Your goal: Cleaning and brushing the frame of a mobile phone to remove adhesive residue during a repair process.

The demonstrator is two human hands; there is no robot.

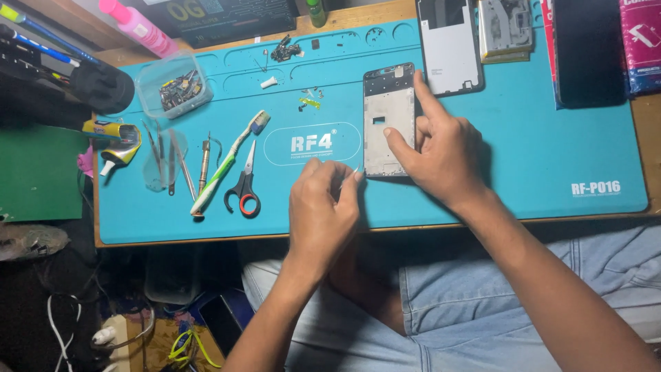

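A bare phone frame [387, 117] lies flat on the blue work mat [523, 151], near its middle. My right hand [441, 148] rests on the frame's right edge, the forefinger stretched up along that side and the thumb pressing on the lower part. My left hand [320, 207] hovers just left of the frame's lower corner, with fingertips pinched on a thin small sliver that is too small to identify.
Scissors [243, 184], a toothbrush [227, 164], tweezers and a screwdriver [204, 164] lie left on the mat. A clear box of small parts [180, 88] sits at the back left. A white back cover [449, 45], a dark phone [589, 52] and glue tube [113, 131] are around.
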